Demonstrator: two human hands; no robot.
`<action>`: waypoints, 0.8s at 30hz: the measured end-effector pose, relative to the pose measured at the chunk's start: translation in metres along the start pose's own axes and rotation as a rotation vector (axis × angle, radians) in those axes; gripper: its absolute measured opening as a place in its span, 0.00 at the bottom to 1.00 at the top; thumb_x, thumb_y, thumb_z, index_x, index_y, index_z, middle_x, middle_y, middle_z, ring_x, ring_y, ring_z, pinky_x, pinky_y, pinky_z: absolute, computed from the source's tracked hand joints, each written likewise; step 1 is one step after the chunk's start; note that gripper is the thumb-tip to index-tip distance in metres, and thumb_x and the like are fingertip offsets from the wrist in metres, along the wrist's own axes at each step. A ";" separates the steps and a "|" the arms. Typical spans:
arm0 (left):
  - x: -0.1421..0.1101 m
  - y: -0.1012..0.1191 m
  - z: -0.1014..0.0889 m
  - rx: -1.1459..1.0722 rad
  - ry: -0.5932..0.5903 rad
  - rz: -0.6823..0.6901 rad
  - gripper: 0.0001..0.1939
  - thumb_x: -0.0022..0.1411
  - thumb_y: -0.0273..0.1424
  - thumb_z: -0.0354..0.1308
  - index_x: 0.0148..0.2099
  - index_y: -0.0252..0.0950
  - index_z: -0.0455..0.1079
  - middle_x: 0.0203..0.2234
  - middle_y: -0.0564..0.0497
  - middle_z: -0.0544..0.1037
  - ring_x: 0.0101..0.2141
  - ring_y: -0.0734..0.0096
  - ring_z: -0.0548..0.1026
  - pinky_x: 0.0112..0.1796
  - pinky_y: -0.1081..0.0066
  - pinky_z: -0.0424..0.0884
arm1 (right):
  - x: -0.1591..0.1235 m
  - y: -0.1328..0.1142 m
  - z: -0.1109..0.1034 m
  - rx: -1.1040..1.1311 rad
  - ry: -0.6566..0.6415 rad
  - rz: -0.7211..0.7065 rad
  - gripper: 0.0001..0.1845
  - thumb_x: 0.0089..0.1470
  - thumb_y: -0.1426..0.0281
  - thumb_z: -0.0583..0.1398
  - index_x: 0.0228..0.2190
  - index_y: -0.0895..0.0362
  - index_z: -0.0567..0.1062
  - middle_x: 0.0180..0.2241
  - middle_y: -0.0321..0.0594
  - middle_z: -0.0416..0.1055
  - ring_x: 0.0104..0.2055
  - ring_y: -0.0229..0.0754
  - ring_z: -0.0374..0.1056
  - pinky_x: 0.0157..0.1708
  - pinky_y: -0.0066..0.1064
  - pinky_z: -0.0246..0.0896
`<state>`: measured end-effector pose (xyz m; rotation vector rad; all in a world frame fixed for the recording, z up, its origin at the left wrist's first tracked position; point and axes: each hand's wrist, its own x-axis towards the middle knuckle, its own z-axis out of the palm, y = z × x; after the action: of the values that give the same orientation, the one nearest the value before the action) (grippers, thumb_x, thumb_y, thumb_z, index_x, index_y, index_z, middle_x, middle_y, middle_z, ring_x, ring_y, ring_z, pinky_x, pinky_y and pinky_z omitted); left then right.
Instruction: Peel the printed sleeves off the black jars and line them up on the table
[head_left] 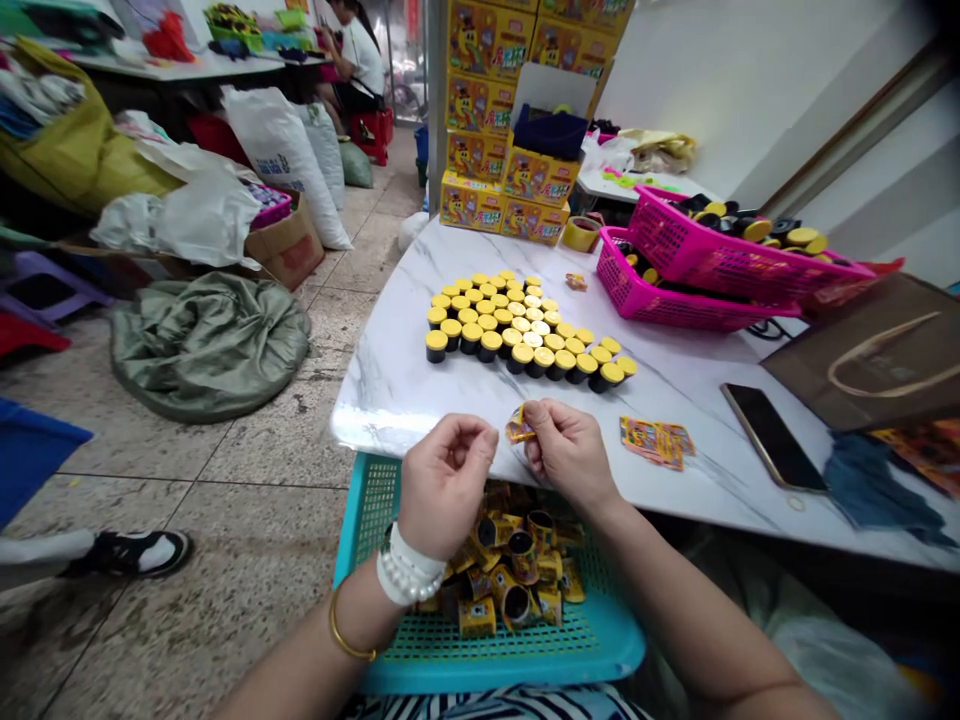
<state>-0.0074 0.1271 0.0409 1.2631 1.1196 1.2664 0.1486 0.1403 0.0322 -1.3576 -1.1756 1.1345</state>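
Head camera view: a white, marble-patterned surface [405, 300] spans the middle of a workroom, with printed yellow cartons [487, 110] stacked at its far end. Below its near edge sits a teal mesh basket [570, 674]; two magenta plastic baskets [712, 250], one atop the other, stand at the far right. Over the near edge, a person's left hand [446, 485], a pearl bracelet [411, 573] at its wrist, is curled; whether its grip has closed fully cannot be told. The right hand [568, 450] has its grip pinched on a small film piece. Farther right lies a dark-screened smartphone [776, 438]. Yellow-lidded black cups [523, 335] stand upright in a cluster beyond the hands, while wrapped black cups [477, 617] lie heaped in the teal basket. Flat printed film labels [655, 441] overlap just right of the right hand. Smallest is the pinched printed film piece [519, 430], projecting leftward from the right thumb into the gap before the left fingertips; its long axis is unclear, and the right hand is nearer.
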 end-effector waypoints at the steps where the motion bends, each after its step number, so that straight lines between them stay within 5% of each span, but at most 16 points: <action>1: -0.007 0.001 0.001 0.022 0.017 0.028 0.08 0.64 0.34 0.59 0.35 0.35 0.72 0.24 0.53 0.75 0.22 0.77 0.69 0.25 0.76 0.65 | -0.001 -0.001 0.000 -0.015 0.004 -0.012 0.25 0.58 0.49 0.60 0.23 0.57 0.72 0.12 0.29 0.61 0.12 0.29 0.54 0.10 0.20 0.47; 7: -0.020 -0.006 0.006 0.201 0.090 0.190 0.08 0.63 0.31 0.60 0.41 0.35 0.79 0.27 0.50 0.78 0.27 0.72 0.72 0.30 0.72 0.68 | -0.009 -0.006 0.003 -0.115 0.007 -0.093 0.23 0.59 0.52 0.60 0.23 0.58 0.74 0.14 0.30 0.63 0.14 0.30 0.58 0.14 0.21 0.53; 14: -0.021 -0.011 0.003 0.053 0.144 0.051 0.07 0.62 0.33 0.61 0.37 0.34 0.77 0.27 0.50 0.79 0.25 0.73 0.73 0.28 0.74 0.69 | -0.016 -0.004 0.005 -0.115 0.061 -0.157 0.22 0.60 0.54 0.60 0.23 0.57 0.75 0.14 0.30 0.64 0.15 0.31 0.59 0.16 0.23 0.55; 20: -0.020 -0.008 0.003 0.048 0.123 0.082 0.08 0.62 0.32 0.61 0.41 0.36 0.79 0.33 0.47 0.81 0.34 0.69 0.77 0.36 0.71 0.72 | -0.021 -0.001 0.008 -0.242 0.048 -0.337 0.21 0.61 0.60 0.60 0.19 0.57 0.73 0.14 0.30 0.64 0.18 0.31 0.58 0.20 0.25 0.54; 24: -0.017 -0.009 0.000 -0.149 0.132 -0.075 0.07 0.60 0.34 0.63 0.37 0.35 0.76 0.27 0.50 0.79 0.25 0.75 0.73 0.28 0.74 0.69 | -0.023 0.000 0.009 -0.292 0.052 -0.427 0.20 0.61 0.63 0.61 0.19 0.57 0.73 0.16 0.31 0.64 0.19 0.32 0.58 0.21 0.25 0.53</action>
<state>-0.0073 0.1109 0.0303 1.0305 1.1329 1.3666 0.1377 0.1181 0.0327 -1.2563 -1.5464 0.6372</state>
